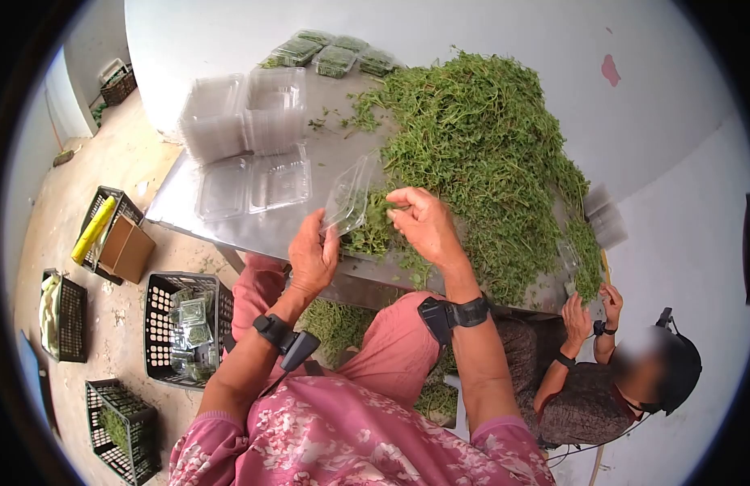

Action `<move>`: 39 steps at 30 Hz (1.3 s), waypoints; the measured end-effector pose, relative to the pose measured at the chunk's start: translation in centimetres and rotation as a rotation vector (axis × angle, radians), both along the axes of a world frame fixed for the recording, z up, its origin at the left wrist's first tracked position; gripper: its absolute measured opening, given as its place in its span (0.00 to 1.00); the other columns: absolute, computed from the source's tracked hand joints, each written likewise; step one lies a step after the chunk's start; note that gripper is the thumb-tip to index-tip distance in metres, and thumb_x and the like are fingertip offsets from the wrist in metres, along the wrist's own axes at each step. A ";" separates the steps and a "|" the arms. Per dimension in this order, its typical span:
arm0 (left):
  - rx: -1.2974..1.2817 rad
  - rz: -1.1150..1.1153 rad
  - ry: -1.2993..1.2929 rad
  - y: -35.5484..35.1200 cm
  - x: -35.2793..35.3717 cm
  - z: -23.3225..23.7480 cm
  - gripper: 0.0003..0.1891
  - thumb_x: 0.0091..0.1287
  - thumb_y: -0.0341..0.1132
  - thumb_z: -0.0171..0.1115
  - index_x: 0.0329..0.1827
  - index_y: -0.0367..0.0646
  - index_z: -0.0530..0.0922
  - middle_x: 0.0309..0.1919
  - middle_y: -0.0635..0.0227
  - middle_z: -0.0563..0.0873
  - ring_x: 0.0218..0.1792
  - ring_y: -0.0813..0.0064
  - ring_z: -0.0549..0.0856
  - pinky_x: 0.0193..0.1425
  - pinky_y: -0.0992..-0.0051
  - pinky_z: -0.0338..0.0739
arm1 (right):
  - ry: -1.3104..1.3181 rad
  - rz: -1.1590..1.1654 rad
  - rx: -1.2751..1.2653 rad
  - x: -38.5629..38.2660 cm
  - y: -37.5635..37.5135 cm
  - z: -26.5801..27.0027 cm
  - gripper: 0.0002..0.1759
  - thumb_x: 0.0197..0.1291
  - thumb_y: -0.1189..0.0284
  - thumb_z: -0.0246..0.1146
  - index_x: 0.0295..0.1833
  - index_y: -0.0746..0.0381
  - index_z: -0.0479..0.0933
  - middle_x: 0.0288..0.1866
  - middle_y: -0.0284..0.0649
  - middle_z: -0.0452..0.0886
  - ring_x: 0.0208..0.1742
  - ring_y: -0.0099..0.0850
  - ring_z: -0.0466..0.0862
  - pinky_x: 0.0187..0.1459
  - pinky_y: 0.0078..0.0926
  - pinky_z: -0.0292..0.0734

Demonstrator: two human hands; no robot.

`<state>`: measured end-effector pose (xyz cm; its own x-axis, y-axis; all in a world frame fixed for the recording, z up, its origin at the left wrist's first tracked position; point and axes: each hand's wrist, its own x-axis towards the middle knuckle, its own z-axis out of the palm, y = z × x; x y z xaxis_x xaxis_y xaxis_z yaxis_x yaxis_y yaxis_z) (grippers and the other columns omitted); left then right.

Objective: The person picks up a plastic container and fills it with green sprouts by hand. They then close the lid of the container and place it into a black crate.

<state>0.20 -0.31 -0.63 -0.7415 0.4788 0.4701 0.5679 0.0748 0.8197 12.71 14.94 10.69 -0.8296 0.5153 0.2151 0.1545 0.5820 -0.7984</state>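
My left hand (pixel 314 257) is closed on the edge of a clear plastic clamshell box (pixel 348 198), held tilted above the table's front edge. Just right of the box, my right hand (pixel 428 225) has thumb and fingers drawn together around a few leafy green sprigs (pixel 391 207). Loose greens lie under both hands. A large heap of leafy greens (pixel 480 138) rises beyond my right hand and spreads to the right. An open clear box (pixel 253 185) lies on the table left of the held one, in front of tall stacks of nested boxes (pixel 245 113).
Filled boxes (pixel 334 58) sit at the table's (pixel 330 121) back. Lower left, a black crate (pixel 156 324) holds packed boxes, with other crates (pixel 120 429) around it. To the right, a co-worker (pixel 585 389) has both hands near the heap's edge. More greens (pixel 334 324) lie below the table.
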 end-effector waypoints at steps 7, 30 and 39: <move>0.007 0.000 0.015 0.0 0.0 -0.1 0.18 0.69 0.37 0.59 0.57 0.35 0.74 0.44 0.47 0.83 0.41 0.47 0.84 0.46 0.59 0.78 | -0.067 -0.157 0.151 1.3 0.2 0.0 0.14 0.58 0.76 0.67 0.50 0.66 0.80 0.47 0.42 0.83 0.33 0.25 0.82 0.37 0.25 0.78; 0.009 0.008 0.027 0.0 0.2 0.1 0.18 0.68 0.35 0.58 0.57 0.35 0.74 0.43 0.48 0.83 0.41 0.47 0.84 0.47 0.59 0.78 | -0.117 -0.192 0.020 0.9 1.7 -5.6 0.14 0.61 0.75 0.66 0.49 0.70 0.77 0.32 0.40 0.83 0.30 0.20 0.79 0.31 0.24 0.75; 0.028 0.023 0.051 0.0 0.2 0.2 0.16 0.69 0.34 0.57 0.57 0.37 0.74 0.41 0.48 0.83 0.40 0.48 0.85 0.45 0.61 0.78 | -0.221 -0.226 0.112 -0.7 0.0 -1.8 0.12 0.58 0.73 0.67 0.45 0.69 0.79 0.26 0.38 0.83 0.27 0.20 0.79 0.31 0.24 0.75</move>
<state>0.41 -0.31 -0.39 -0.7270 0.4475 0.5207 0.6075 0.0658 0.7916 12.05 14.96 8.92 -0.7298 0.6751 0.1079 0.4524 0.5952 -0.6642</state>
